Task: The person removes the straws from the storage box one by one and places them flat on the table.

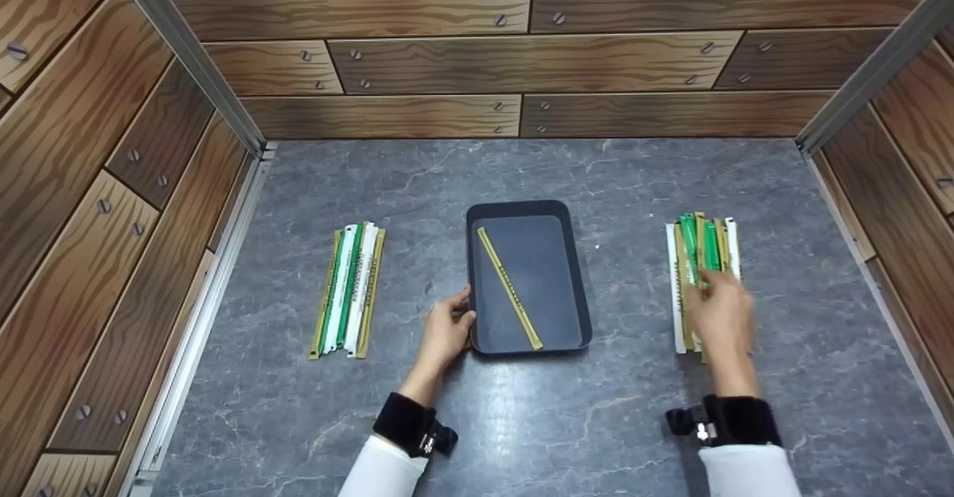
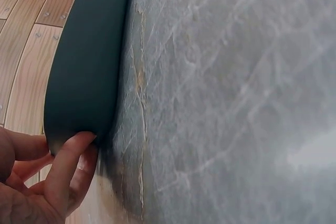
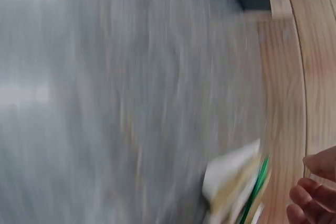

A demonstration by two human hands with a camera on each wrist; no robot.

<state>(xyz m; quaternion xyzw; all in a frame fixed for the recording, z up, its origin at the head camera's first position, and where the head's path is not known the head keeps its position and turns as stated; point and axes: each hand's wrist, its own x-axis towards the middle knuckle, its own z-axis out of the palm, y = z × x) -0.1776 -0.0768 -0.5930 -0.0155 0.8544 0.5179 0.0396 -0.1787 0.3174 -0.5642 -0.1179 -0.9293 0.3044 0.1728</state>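
Observation:
A dark shallow tray lies mid-table with one gold stick packet slanting across its floor. At the tray's left side my left hand holds the wall near the front corner; in the left wrist view its fingertips lie against the dark wall. My right hand is over the right pile of slim white, gold and green stick packets, covering part of it. In the right wrist view the fingers are loosely bent, with nothing between them, near the blurred packet ends.
Left of the tray is another row of white, green and gold stick packets, laid side by side. The grey marbled table is bounded by wood-patterned panels at the back and both sides.

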